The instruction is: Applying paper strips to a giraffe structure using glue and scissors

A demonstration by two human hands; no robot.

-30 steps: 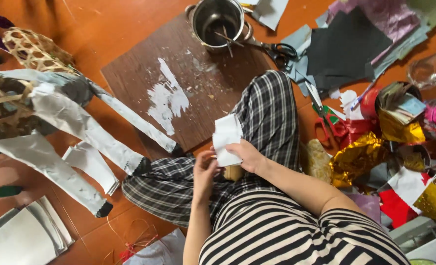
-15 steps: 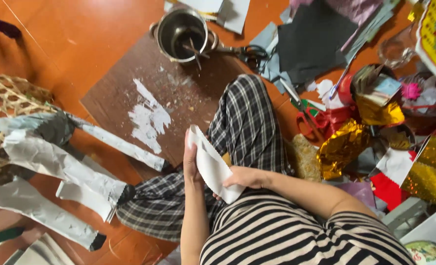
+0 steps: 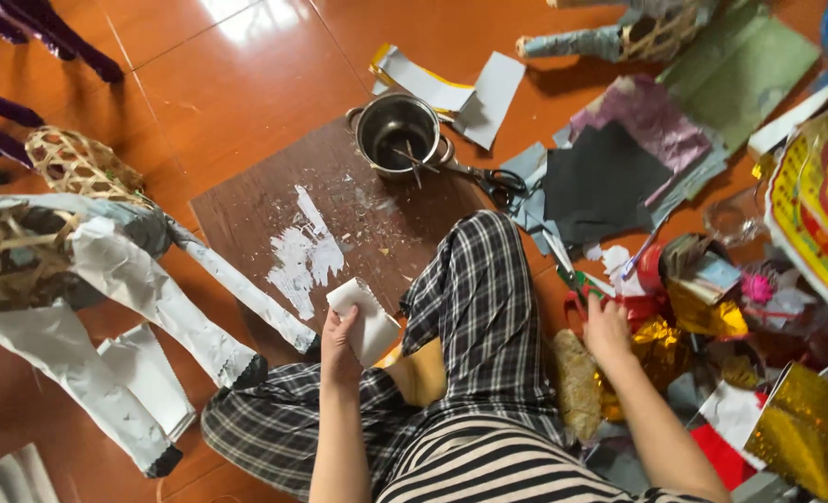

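I see a white sheet of paper [image 3: 365,319] pinched in my left hand [image 3: 339,352], curled over at its top edge and rising up and to the right of the fingers. Red-handled scissors [image 3: 577,291] lie flat on the floor just under the fingertips of my right hand [image 3: 608,333], blades pointing away.

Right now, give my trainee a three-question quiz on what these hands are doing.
1. True or false: the left hand holds a white sheet of paper.
2. Where is the right hand? A) in the metal pot B) among the scraps beside the red-handled scissors C) on the brown board
3. What lies between the pot and the black paper?

Key: 1 true; 2 B; 3 black-handled scissors.
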